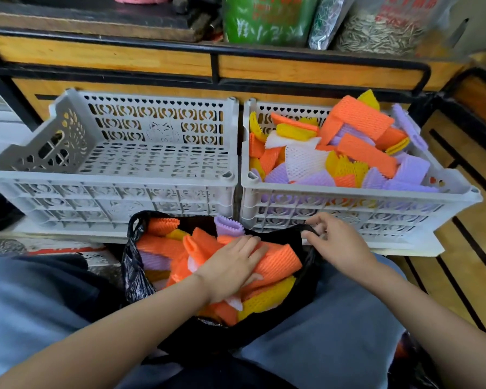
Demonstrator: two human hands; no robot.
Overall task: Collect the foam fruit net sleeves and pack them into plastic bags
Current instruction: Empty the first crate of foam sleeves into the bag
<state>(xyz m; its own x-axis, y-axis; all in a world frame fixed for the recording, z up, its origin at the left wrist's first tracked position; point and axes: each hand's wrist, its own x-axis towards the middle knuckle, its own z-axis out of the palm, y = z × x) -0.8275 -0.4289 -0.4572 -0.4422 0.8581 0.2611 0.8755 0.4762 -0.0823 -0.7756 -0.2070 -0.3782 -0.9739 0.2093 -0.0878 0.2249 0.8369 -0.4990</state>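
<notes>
Ribbed foam sleeves in orange, purple, yellow and white fill a black bag between a seated person's knees, in front of a grey crate heaped with more. The left hand lies flat on the pile, fingers straight, while the right hand pinches the bag's right rim with curled fingers. Under the left fingertips an orange sleeve slants from near left to far right; a purple sleeve stands upright at the far rim, toothed end up.
</notes>
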